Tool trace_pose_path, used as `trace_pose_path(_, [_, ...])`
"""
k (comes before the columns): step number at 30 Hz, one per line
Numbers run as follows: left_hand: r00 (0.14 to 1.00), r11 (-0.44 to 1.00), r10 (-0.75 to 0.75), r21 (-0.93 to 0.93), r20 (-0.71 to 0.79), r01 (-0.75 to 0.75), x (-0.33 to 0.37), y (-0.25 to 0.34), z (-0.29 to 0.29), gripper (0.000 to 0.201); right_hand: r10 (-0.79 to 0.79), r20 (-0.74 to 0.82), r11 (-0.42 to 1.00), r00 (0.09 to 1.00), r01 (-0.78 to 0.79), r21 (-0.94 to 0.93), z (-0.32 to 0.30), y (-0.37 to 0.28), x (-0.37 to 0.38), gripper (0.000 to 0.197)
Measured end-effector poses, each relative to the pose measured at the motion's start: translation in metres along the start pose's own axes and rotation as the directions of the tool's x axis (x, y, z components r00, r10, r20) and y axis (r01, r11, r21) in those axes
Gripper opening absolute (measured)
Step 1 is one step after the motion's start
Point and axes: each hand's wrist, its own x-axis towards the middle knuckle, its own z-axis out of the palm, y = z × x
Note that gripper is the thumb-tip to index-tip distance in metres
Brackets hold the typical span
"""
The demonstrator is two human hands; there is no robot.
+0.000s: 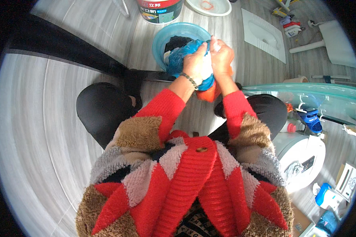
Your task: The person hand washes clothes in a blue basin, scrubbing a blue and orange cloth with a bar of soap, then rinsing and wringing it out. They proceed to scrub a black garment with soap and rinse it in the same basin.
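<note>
Over the right side of a light-blue plastic basin (158, 43), both of my hands are bunched on a wet garment (182, 55), mostly blue with white and orange parts. My left hand (194, 66) is closed around its blue and white cloth, a dark bracelet at the wrist. Close against it, my right hand (222, 57) is closed on the same garment, knuckles up. An orange end (207, 94) hangs below my wrists, outside the rim. Dark cloth (177, 42) lies inside the basin, partly covered by the blue fabric.
Behind the basin stand a paint bucket (160, 12) and a white basin (209, 7). A squat toilet (265, 35) is set in the floor at far right. Nearer on the right are a glass panel (304, 90), a blue slipper (312, 120) and a white round-topped appliance (304, 158).
</note>
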Motion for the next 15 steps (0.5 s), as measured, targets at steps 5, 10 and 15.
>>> trace_pose_path(5, [0.971,0.970,-0.183,-0.134,0.152,0.204,0.011,0.024,-0.014,0.036,-0.546,0.133,0.836,0.827,0.527,0.153,0.002,-0.012,-0.019,0.032])
trace_pose_path(10, [0.984,0.993,-0.050,-0.098,0.172,0.068,-0.011,0.033,0.005,0.046,-0.060,0.156,0.998,0.986,0.054,0.044,-0.016,-0.009,0.010,0.038])
trace_pose_path(15, [0.943,0.980,0.101,-0.197,0.318,-0.039,-0.042,0.070,0.040,0.052,-0.266,0.203,0.962,0.942,0.248,0.113,-0.047,-0.010,0.027,0.034])
